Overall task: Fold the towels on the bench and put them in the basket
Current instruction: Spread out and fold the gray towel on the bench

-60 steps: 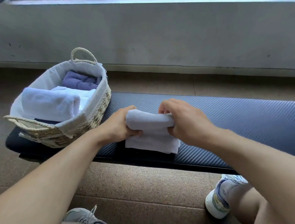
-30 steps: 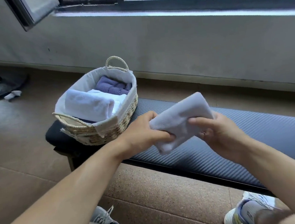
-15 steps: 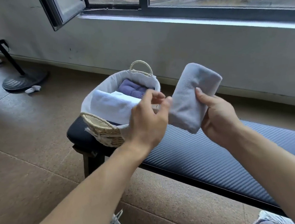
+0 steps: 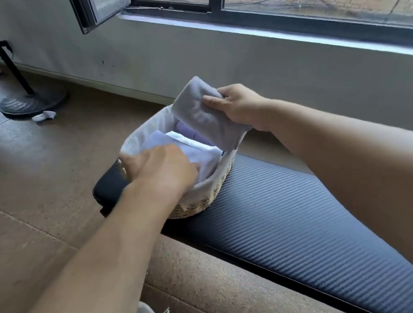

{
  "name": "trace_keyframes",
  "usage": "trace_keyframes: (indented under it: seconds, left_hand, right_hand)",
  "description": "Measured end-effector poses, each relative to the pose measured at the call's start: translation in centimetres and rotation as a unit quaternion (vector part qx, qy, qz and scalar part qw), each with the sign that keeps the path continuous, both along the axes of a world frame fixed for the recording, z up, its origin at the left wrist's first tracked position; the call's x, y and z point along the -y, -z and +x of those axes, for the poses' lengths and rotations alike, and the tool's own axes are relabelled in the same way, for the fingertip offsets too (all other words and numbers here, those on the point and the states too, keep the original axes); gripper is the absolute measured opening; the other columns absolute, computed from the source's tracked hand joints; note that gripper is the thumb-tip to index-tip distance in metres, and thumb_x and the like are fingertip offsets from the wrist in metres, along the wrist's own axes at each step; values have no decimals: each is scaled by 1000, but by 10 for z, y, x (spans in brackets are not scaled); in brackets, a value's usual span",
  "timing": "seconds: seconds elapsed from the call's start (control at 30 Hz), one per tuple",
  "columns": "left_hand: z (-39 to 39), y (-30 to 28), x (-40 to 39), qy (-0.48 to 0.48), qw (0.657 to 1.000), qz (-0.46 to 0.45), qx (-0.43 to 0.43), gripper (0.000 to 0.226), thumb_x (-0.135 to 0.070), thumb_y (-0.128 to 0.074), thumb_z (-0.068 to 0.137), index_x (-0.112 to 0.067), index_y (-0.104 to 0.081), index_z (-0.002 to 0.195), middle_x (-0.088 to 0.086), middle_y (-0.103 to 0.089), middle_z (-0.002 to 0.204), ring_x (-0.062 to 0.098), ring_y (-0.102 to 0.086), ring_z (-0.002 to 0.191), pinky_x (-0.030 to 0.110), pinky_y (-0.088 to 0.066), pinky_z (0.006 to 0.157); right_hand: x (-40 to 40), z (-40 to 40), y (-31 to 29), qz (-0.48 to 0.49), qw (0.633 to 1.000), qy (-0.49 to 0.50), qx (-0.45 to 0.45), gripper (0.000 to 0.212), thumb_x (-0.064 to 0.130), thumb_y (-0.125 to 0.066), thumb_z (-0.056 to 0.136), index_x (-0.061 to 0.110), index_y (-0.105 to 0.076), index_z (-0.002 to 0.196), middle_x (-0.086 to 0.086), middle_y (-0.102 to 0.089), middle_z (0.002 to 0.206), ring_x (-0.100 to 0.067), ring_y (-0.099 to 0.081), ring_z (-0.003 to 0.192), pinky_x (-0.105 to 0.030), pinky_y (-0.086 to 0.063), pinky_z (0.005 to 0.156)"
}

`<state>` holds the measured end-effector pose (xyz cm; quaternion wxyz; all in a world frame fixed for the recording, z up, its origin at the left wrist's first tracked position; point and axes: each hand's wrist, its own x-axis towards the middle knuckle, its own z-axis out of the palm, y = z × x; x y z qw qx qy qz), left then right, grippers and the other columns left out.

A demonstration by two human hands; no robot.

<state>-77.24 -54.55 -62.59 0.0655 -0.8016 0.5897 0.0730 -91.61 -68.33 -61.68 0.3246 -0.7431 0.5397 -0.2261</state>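
1. The folded grey towel (image 4: 202, 114) has left the bench (image 4: 292, 226); half a second ago it was held up beside the basket (image 4: 204, 201), now it hangs over the basket's far right edge.
2. The right hand (image 4: 240, 106) grips it alone, fingers curled over its top.
3. The left hand (image 4: 159, 172) has let go and now presses on the white towel (image 4: 192, 145) inside, fingers blurred; it holds nothing that I can see.
4. Judgement: only lowering it in remains.
5. No readable writing or brand.
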Motion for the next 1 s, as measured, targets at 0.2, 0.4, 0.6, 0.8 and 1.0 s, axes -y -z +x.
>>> trace_keyframes:
  seconds: [0.2, 0.4, 0.6, 0.8, 1.0]
  left_hand:
    - [5, 25, 9, 48, 999, 11, 6, 62, -69, -23, 95, -36, -46, 142, -8, -49, 146, 27, -39, 140, 60, -21, 113]
    - [3, 29, 8, 64, 997, -5, 30, 65, -67, -20, 98, -32, -38, 150, -2, -41, 155, 29, -33, 145, 60, -23, 114]
    - [1, 31, 8, 83, 994, -22, 71, 68, -65, -19, 99, -24, -42, 148, 5, -44, 151, 35, -37, 141, 60, -28, 112]
    - [-7, 39, 11, 74, 995, -8, 68, 76, -62, -14, 102, -13, -16, 160, 16, -13, 167, 39, -12, 153, 61, -19, 118]
    - [-15, 40, 13, 54, 997, 16, 50, 76, -57, -18, 104, -8, -8, 161, 19, -5, 168, 40, -7, 154, 59, -20, 120]
  right_hand:
    - [30, 36, 16, 5, 974, -59, -219, 51, 58, -43, 102, 16, -68, 114, -4, -66, 106, -25, -60, 98, -29, -38, 77]
    - [39, 48, 37, -126, 932, -85, -328, 40, 50, -56, 99, 13, -66, 112, -4, -54, 103, -30, -59, 106, -32, -39, 76]
    - [25, 51, 39, -313, 873, -172, -331, 34, 24, -35, 108, 19, -68, 115, -2, -69, 104, -28, -61, 100, -34, -43, 79]
    - [17, 54, 60, -103, 917, -214, -320, 54, 39, -35, 109, 21, -27, 159, 1, -39, 154, -27, -24, 152, -37, -14, 124]
    - [14, 57, 71, 14, 945, -157, -286, 64, 48, -30, 108, 29, -2, 163, 6, 2, 171, -26, 3, 157, -36, 3, 124]
